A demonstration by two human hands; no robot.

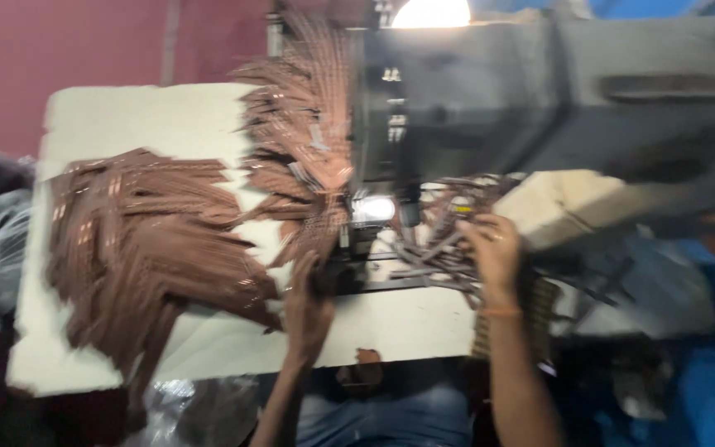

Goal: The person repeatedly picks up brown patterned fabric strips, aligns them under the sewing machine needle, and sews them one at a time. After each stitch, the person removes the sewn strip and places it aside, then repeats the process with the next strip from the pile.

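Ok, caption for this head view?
Left hand and right hand at grey sewing machine, brown strips heaped on white table.

I count two hands, my left hand (306, 308) and right hand (492, 248), one sewing machine (539, 99), one white table (126, 116), and two heaps of brown strips (151, 248), too blurred to count singly

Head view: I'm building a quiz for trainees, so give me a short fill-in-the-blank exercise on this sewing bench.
1. The fanned strips piled on the table are ____ in colour.
2. The left hand rests on the table near the grey sewing ____.
3. The right hand wears a thin ____ at the wrist.

Missing words: brown; machine; band
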